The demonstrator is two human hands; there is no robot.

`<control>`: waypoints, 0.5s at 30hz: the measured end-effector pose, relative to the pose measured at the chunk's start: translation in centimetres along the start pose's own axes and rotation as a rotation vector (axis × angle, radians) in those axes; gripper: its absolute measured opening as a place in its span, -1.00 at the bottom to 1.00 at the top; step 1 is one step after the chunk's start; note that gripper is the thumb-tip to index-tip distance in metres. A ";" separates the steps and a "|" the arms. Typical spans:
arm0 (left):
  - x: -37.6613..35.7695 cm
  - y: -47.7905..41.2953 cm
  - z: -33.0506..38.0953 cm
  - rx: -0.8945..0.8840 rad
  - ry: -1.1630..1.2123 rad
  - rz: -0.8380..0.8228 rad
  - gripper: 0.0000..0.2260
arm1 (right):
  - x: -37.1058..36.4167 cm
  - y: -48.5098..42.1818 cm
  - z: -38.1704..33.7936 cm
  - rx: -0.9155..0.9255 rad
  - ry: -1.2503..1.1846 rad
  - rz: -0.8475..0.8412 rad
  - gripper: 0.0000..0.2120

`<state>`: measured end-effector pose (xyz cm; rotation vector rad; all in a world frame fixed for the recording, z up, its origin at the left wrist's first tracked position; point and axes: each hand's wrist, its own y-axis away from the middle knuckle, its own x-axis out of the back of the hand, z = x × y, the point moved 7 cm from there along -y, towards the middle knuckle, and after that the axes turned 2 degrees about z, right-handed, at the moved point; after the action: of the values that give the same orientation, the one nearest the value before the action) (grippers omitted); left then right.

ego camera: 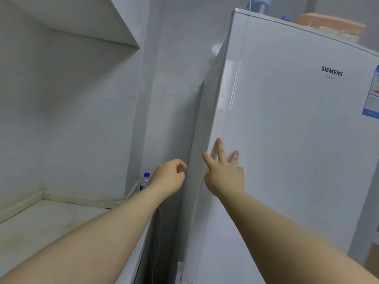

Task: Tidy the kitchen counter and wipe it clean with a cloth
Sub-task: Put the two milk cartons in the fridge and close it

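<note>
While the pale counter point(51, 226) lies at the lower left, running back to the tiled wall, both bare arms reach past its right end toward a white fridge point(287, 140) standing just beside it. The right hand point(224, 173) rests flat on the fridge door near its left edge, fingers straight and spread. The left hand point(169, 177) hovers at the fridge's side panel with fingers curled and thumb close to the fingertips; whether it pinches anything cannot be told. A thin cord point(159, 226) hangs in the dark gap between counter and fridge, below that wrist. A small water bottle point(145, 182) with a blue cap stands upright at the counter's back right corner, partly hidden by the left wrist. A white shelf point(82, 21) juts out above.
</note>
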<state>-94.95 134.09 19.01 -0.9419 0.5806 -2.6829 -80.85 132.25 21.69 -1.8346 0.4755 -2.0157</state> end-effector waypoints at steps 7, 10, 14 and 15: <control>0.2 -0.4 -0.7 0.035 -0.006 0.034 -0.76 | -0.5 -2.3 -0.1 -0.030 -0.081 -0.044 -0.38; 0.8 -0.7 -0.6 0.030 -0.021 0.043 -0.77 | -1.5 -3.3 0.2 -0.056 -0.124 -0.115 -0.37; 1.3 -0.8 -0.5 0.019 -0.044 0.049 -0.77 | -3.6 -3.8 2.0 -0.060 -0.135 -0.217 -0.34; 1.5 -0.8 -0.6 0.024 -0.054 0.055 -0.76 | -4.1 -3.8 2.2 -0.047 -0.139 -0.228 -0.31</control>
<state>-96.52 134.43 19.76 -0.9749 0.5533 -2.6019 -78.52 137.58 20.15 -2.1244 0.2871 -2.0147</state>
